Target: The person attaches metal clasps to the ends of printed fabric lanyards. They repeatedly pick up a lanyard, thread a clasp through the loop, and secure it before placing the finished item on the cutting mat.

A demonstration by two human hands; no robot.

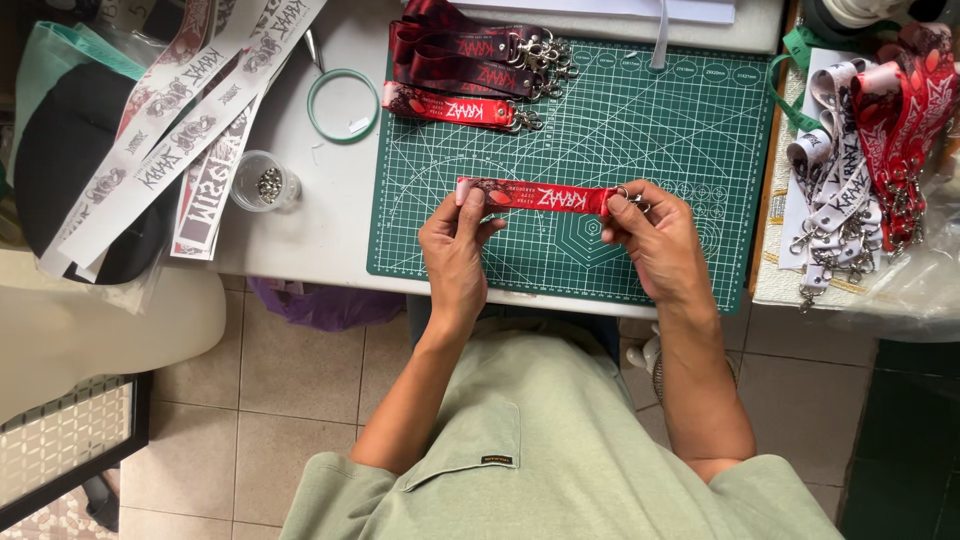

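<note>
A short red strap (535,196) with white lettering is held level just above a green cutting mat (650,130), stretched between two hands. The left hand (455,250) pinches the strap's left end, fingers (470,205) clamped on the fabric. The right hand (655,240) grips the right end, where a small metal ring (628,195) is fitted, fingers closed around strap and ring. The mat lies on a white desk (320,210). At the mat's top edge lie three more straps (465,65), dark red and bright red, with metal clips at their right ends. Left of the mat sit a green ring (343,104) and a small clear cup (263,182) of metal parts, beside long printed ribbons (190,130) in white, black and red. To the right, a heap of white and red straps (870,150) with clips rests on a separate surface. The person wears a pale green shirt (560,450).
</note>
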